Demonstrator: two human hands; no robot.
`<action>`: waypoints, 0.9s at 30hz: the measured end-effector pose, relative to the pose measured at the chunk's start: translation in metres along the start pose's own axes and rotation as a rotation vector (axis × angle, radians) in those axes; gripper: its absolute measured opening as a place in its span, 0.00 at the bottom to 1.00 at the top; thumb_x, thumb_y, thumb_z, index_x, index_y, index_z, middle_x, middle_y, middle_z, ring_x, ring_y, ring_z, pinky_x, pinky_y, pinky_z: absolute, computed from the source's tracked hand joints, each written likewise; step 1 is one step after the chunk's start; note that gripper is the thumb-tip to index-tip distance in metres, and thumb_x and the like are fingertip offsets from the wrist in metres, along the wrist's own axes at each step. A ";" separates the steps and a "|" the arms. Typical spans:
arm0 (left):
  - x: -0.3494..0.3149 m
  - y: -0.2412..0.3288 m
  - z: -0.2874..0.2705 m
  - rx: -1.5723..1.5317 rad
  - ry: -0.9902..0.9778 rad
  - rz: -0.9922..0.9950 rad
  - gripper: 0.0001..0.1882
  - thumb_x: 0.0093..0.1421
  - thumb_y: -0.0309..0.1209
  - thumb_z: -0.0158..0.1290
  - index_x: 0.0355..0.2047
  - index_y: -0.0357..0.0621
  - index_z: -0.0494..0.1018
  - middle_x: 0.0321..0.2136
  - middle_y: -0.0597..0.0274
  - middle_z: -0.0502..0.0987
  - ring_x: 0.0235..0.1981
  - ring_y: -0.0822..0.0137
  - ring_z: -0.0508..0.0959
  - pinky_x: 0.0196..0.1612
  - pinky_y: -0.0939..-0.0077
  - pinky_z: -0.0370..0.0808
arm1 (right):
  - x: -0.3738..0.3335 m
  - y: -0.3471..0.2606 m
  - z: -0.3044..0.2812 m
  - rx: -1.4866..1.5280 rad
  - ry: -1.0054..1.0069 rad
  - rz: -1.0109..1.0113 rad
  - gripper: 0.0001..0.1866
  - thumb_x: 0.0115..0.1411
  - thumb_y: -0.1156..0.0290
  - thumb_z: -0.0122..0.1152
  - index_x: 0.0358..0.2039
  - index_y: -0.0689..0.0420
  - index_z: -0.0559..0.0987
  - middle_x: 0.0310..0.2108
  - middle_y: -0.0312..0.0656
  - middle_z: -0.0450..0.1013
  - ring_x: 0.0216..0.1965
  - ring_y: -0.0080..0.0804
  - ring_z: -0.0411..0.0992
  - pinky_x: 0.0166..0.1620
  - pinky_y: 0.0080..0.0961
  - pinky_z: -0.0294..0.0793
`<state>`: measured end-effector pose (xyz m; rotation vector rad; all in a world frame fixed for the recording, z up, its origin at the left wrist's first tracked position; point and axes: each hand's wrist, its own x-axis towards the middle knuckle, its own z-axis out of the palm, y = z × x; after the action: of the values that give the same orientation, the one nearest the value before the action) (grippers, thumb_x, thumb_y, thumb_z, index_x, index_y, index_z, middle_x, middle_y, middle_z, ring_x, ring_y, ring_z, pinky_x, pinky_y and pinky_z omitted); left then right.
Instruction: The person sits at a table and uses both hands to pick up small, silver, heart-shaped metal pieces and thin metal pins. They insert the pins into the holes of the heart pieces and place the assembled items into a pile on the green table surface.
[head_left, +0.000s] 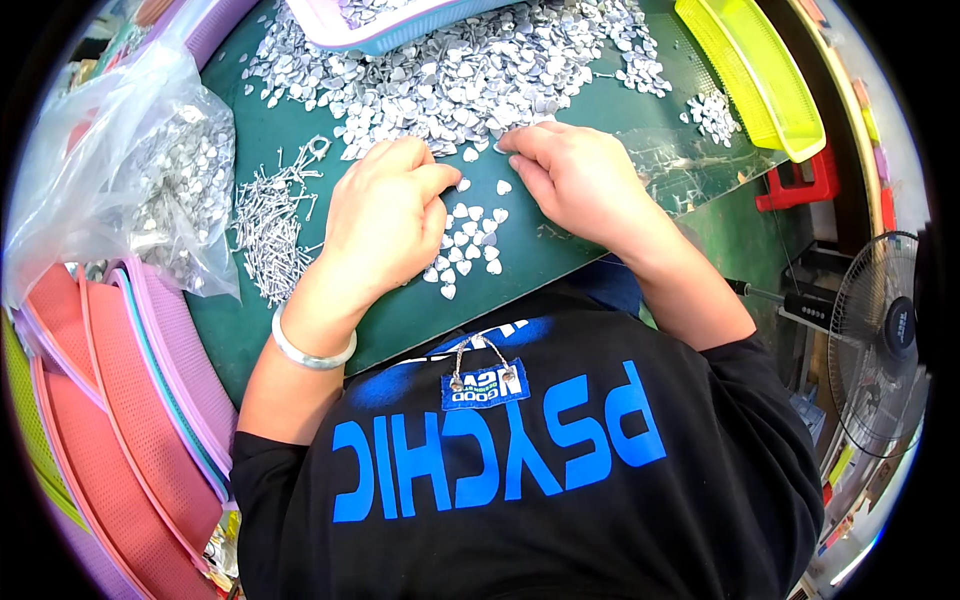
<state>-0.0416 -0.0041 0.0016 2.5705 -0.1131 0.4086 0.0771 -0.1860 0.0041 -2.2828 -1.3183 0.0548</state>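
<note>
Both of my hands work at the near edge of a heap of small silver heart-shaped pieces (470, 85) on a green table. My left hand (385, 215), with a pale bangle (312, 345) on its wrist, is curled closed against the heap. A single heart piece (463, 185) lies at its thumb tip; what its fingers hold is hidden. Right of it, the thumb and forefinger of my right hand (580, 180) are bent together over a heart piece (498, 148) at the heap's edge. Between my hands and my body lies a loose group of heart pieces (468, 240).
Left of my left hand lies a pile of metal pins (270, 230), beside a clear bag (180, 190) of silver pieces. Stacked baskets (120, 400) stand lower left. A blue-pink tray (400, 35) and yellow-green basket (755, 75) sit at the back; a fan (880, 330) stands right.
</note>
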 end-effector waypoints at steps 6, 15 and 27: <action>0.003 0.002 0.002 0.033 0.045 -0.015 0.15 0.48 0.18 0.51 0.36 0.43 0.79 0.26 0.59 0.72 0.32 0.57 0.74 0.37 0.66 0.73 | 0.000 0.004 -0.008 0.094 -0.062 -0.018 0.08 0.56 0.69 0.55 0.34 0.54 0.81 0.30 0.44 0.78 0.36 0.46 0.76 0.39 0.39 0.75; 0.006 0.006 0.005 0.131 -0.010 -0.002 0.18 0.48 0.19 0.49 0.40 0.46 0.79 0.29 0.58 0.70 0.34 0.56 0.72 0.39 0.64 0.71 | -0.004 0.005 -0.010 0.100 -0.139 -0.079 0.08 0.55 0.69 0.57 0.35 0.53 0.81 0.31 0.42 0.77 0.36 0.45 0.75 0.39 0.37 0.75; 0.000 0.002 0.003 0.055 0.042 0.003 0.14 0.46 0.18 0.49 0.33 0.44 0.79 0.27 0.60 0.71 0.32 0.57 0.73 0.37 0.65 0.72 | 0.001 0.000 -0.004 0.087 -0.147 -0.153 0.05 0.56 0.68 0.57 0.32 0.53 0.80 0.28 0.41 0.75 0.33 0.45 0.75 0.36 0.39 0.74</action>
<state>-0.0413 -0.0073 0.0006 2.6148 -0.0917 0.4724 0.0788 -0.1868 0.0080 -2.1327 -1.5305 0.2271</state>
